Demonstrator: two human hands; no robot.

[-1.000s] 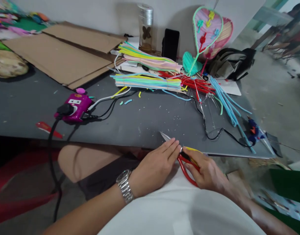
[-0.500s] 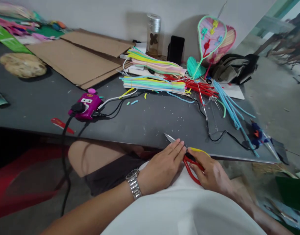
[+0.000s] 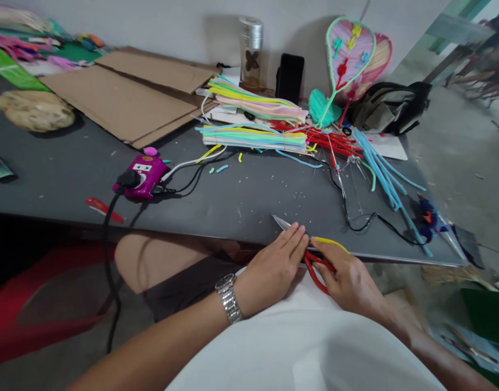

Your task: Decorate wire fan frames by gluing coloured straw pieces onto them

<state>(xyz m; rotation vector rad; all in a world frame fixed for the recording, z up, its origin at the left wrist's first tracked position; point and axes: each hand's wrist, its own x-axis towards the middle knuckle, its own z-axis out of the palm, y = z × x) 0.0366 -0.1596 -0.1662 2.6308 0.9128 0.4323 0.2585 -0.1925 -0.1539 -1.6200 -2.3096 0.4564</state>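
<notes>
In the head view, a pair of scissors (image 3: 317, 276) with red handles lies at the table's front edge, close to my body, its blade tip pointing up and left. My left hand (image 3: 274, 266), with a metal watch at the wrist, is closed over the blades, fingers together and hiding the pivot. Around the red handles is my right hand (image 3: 347, 274), thumb and index finger closed on them. A yellow pipe cleaner (image 3: 331, 242) shows along the far side of the right index finger; its other end is hidden by the hands.
Bundles of coloured pipe cleaners (image 3: 253, 138) lie mid-table, with blue ones (image 3: 382, 171) to their right. A purple power socket (image 3: 141, 176), cardboard sheets (image 3: 131, 100), a glue gun (image 3: 431, 217) and a red cutter (image 3: 103, 209) are nearby. A decorated fan (image 3: 349, 54) leans against the wall.
Both hands and the scissors stay together, with the handles turned slightly left and more covered by my right hand. The camera view has shifted a little.
</notes>
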